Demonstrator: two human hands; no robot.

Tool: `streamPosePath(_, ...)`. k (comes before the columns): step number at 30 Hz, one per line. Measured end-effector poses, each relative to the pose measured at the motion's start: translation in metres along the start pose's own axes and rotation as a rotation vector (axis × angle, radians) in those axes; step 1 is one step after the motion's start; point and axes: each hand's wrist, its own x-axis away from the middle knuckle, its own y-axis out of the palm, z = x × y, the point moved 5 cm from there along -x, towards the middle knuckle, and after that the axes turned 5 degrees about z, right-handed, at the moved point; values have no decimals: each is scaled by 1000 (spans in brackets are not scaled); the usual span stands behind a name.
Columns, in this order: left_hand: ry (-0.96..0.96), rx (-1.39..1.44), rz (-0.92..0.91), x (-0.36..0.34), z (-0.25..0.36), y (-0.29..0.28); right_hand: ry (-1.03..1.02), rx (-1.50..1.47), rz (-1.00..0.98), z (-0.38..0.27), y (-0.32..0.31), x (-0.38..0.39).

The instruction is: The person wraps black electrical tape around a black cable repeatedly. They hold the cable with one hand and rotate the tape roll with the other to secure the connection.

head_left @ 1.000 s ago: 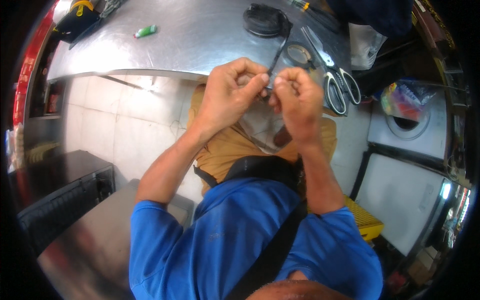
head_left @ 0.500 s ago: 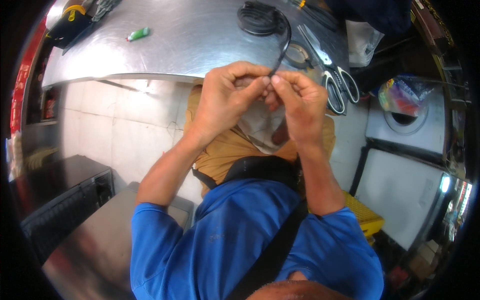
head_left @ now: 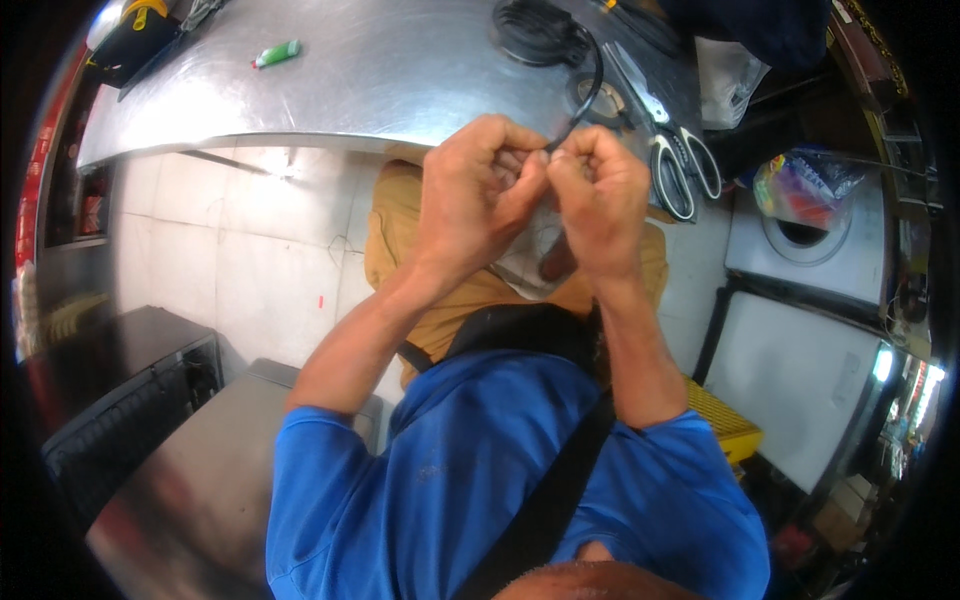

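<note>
A coil of black cable (head_left: 540,34) lies near the far side of the metal table, and its free length curves down toward me. My left hand (head_left: 478,200) pinches the end of that cable between thumb and fingertips, just off the table's near edge. Right beside it, my right hand (head_left: 603,195) pinches the same end, the thumbs almost touching. The very tip is hidden by my fingers. To the right of the coil lie a roll of tan tape (head_left: 605,100) and a pair of scissors (head_left: 668,130) with black and white handles.
On the table (head_left: 380,80), a green lighter (head_left: 277,54) lies left, near a black pouch (head_left: 135,45) with yellow trim. Dark cable-like items (head_left: 645,28) lie at the far right. A white washing machine (head_left: 800,260) and a yellow crate (head_left: 725,425) stand to my right.
The cable coil has shifted slightly right, and its free length now arcs over the tape roll. My hands keep pinching the end, the right one turned a little. The whole view has shifted slightly.
</note>
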Motion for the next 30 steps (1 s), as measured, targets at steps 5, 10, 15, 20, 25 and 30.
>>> streamPosePath(5, -38, 73, 0, -3, 2, 0, 22, -71, -27, 5, 2, -2)
streamPosePath(10, -66, 96, -26, -9, -5, -7, 89, -113, -154, -8, -3, 1)
streamPosePath(15, 13, 82, -19, -15, 1, -14, -89, -2, -215, -22, -5, 2)
streamPosePath(20, 47, -15, 0, -18, 3, -23, -229, 34, -257, -26, -5, -4)
streamPosePath(25, -82, 38, -24, -19, -3, -29, -346, 129, -261, -30, -11, -21)
streamPosePath(30, -75, 67, -41, -10, -4, -29, -164, -300, -250, -15, 10, -34)
